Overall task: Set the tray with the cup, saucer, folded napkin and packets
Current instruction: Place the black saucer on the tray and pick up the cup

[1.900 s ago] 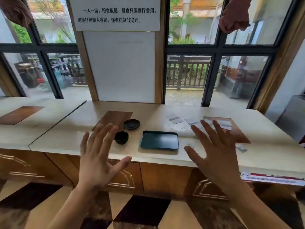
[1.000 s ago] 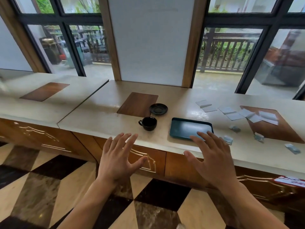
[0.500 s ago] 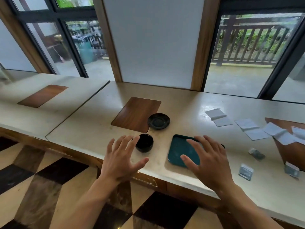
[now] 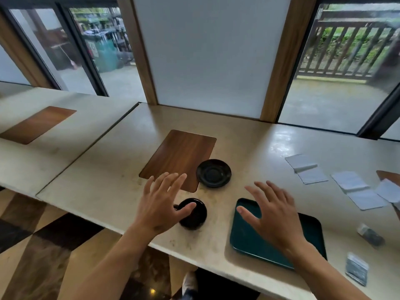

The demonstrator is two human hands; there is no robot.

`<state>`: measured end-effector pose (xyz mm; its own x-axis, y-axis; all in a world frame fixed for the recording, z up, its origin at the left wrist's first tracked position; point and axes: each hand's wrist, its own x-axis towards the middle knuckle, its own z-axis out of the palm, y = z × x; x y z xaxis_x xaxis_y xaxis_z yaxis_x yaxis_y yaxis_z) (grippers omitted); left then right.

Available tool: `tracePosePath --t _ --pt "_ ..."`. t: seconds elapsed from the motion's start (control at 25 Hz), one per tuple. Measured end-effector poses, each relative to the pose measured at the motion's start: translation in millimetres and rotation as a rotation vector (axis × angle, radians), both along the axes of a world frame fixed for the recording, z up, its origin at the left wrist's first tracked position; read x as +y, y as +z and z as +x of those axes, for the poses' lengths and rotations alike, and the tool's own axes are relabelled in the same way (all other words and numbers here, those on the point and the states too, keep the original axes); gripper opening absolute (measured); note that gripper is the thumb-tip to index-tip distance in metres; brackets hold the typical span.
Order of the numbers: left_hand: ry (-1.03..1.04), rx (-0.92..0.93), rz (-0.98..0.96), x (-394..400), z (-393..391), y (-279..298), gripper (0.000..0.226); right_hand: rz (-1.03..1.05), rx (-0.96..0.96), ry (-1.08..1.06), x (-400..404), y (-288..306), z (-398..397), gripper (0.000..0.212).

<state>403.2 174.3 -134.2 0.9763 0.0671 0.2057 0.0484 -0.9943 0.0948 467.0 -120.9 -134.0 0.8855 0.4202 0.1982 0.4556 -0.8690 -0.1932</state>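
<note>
My left hand (image 4: 161, 207) and right hand (image 4: 273, 215) hover spread and empty over the tray (image 4: 311, 232), nothing loaded. The cup (image 4: 195, 215) sits just left of the tray, the saucer (image 4: 213, 173) beyond; I judge the saucer goes first.

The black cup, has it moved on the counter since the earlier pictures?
No. The black cup sits just below the corner of the wooden inlay, left of the tray, as before; only the camera moved.

I find no readable text anywhere. The packets (image 4: 356, 268) on the tabletop (image 4: 249, 137) are too blurred to read.
</note>
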Motion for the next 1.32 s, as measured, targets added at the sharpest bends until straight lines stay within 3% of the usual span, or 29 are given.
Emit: tracePosePath --t 0.48,0.64,0.88,1.04,1.32 --pt "-0.186 0.161 -0.029 81.3 164.8 -69.3 0.08 -0.066 0.12 -0.159 81.1 -40.4 110.9 0.068" --pt "-0.225 0.24 -0.028 84.9 198.2 -103.6 0.083 -0.098 0.253 -0.158 86.9 -73.0 149.4 0.073" --pt "-0.251 0.321 -0.026 84.8 233.6 -149.2 0.092 -0.116 0.417 -0.148 87.1 -131.3 192.9 0.085" --pt "-0.296 0.397 -0.029 86.6 239.5 -165.6 0.105 -0.1 0.531 -0.134 87.3 -153.1 199.2 0.104" --pt "-0.322 0.499 -0.035 86.6 250.9 -173.5 0.119 -0.119 0.503 -0.133 93.8 -169.5 201.1 0.119"
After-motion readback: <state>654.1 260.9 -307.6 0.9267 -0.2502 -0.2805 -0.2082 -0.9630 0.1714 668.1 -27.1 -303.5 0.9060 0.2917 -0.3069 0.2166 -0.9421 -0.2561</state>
